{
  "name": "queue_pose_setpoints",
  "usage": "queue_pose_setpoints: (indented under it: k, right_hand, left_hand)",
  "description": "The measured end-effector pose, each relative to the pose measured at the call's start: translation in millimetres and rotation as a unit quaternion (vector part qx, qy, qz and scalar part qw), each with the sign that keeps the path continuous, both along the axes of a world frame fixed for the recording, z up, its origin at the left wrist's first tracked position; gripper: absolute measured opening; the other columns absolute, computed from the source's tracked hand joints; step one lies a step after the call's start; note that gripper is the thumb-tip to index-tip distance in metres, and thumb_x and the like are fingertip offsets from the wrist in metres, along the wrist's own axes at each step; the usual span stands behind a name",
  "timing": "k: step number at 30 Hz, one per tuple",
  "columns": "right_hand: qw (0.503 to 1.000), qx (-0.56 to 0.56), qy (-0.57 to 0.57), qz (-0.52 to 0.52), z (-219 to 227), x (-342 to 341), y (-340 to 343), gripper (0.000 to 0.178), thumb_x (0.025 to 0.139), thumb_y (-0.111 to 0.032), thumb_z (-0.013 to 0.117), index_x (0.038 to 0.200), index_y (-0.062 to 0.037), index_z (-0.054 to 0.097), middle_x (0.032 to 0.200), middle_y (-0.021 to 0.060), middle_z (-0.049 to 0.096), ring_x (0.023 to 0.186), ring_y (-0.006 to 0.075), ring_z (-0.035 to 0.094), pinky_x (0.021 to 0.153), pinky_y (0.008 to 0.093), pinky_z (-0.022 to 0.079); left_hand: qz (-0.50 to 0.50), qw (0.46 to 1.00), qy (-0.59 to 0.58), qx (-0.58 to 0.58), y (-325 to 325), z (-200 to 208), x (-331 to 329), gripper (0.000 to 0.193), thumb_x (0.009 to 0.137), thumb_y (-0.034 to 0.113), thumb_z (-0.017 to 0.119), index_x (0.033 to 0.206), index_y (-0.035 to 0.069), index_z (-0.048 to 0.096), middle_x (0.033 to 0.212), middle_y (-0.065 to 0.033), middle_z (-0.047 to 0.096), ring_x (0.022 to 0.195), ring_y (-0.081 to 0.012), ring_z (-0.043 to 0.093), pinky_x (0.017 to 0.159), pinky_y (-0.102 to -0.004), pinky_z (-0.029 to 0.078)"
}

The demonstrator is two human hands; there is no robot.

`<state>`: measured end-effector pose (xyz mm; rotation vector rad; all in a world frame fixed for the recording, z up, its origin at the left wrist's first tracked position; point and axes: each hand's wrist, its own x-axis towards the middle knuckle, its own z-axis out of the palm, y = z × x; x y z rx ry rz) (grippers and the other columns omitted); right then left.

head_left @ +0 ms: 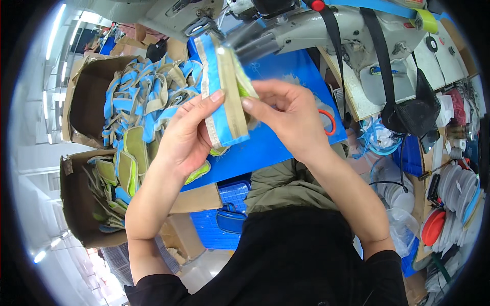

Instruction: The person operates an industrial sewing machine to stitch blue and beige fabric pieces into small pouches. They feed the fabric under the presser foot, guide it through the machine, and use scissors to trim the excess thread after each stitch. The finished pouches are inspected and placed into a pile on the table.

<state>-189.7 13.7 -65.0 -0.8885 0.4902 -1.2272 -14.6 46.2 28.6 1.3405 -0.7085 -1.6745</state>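
Note:
A blue and beige fabric piece with a zipper strip is held upright above the blue work surface. My left hand grips its left side, the thumb pressed on the blue band and the fingers hidden behind. On the other side my right hand pinches the beige edge between thumb and fingers, where a bit of bright green lining shows. Just beyond the piece's upper end is a sewing machine. Red-handled scissors lie to the right of my right hand.
Blue and beige fabric pieces spill from a cardboard box at left. Green pouch parts lie nearer, above a second box. A blue plastic basket stands below. Black straps hang at right, near stacked white spools.

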Motion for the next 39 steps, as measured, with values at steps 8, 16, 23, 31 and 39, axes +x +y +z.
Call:
queue_pose_setpoints:
  k: [8,16,23,31,39]
  right_hand:
    - [0.998,0.003,0.06,-0.013,-1.1,-5.6,2.2,0.012,0.089,-0.002,0.074,0.099,0.0028,0.073,0.084,0.0051,0.073,0.075,0.0067,0.065,0.069,0.0231,0.052]
    - [0.994,-0.027,0.101,-0.03,-4.2,-9.2,3.2,0.011,0.087,0.003,0.072,0.098,0.0036,0.071,0.084,0.0038,0.072,0.077,0.006,0.063,0.07,0.0241,0.05]
    - [0.996,-0.022,0.085,-0.023,-0.7,-5.0,-1.5,0.015,0.087,0.003,0.072,0.101,0.0011,0.074,0.088,0.003,0.073,0.079,0.0059,0.062,0.072,0.0251,0.051]
    - [0.999,0.001,0.047,-0.004,3.5,7.5,-19.6,0.016,0.088,0.001,0.073,0.104,0.0025,0.073,0.091,0.0039,0.073,0.08,0.0065,0.064,0.075,0.0242,0.052]
    - [0.998,-0.006,0.067,-0.018,-1.9,13.9,-29.9,0.016,0.088,0.001,0.074,0.104,0.0027,0.072,0.091,0.0048,0.074,0.08,0.0071,0.065,0.074,0.0242,0.053]
  left_hand:
    - [0.005,0.999,-0.029,-0.024,-13.0,-4.8,-14.0,0.024,0.096,0.02,0.072,0.113,0.003,0.067,0.102,-0.0077,0.073,0.089,-0.0149,0.073,0.08,-0.0313,0.061]
    - [0.011,1.0,-0.026,-0.005,-23.7,-14.3,-18.7,0.021,0.094,0.019,0.073,0.109,0.004,0.067,0.097,-0.0053,0.072,0.081,-0.0134,0.072,0.073,-0.0318,0.061]
    - [0.016,1.0,-0.015,-0.006,-34.9,-13.7,-11.4,0.02,0.092,0.014,0.076,0.107,0.004,0.067,0.093,-0.0057,0.073,0.077,-0.013,0.072,0.068,-0.0315,0.061]
    - [0.027,0.999,-0.026,0.008,-56.3,-16.1,0.3,0.016,0.092,0.014,0.076,0.103,0.005,0.068,0.091,-0.0053,0.073,0.075,-0.0127,0.072,0.066,-0.0304,0.06]
    - [0.032,0.999,-0.032,-0.004,-71.9,-10.4,1.9,0.015,0.09,0.012,0.078,0.1,0.006,0.069,0.089,-0.0038,0.073,0.073,-0.0122,0.071,0.066,-0.031,0.06]
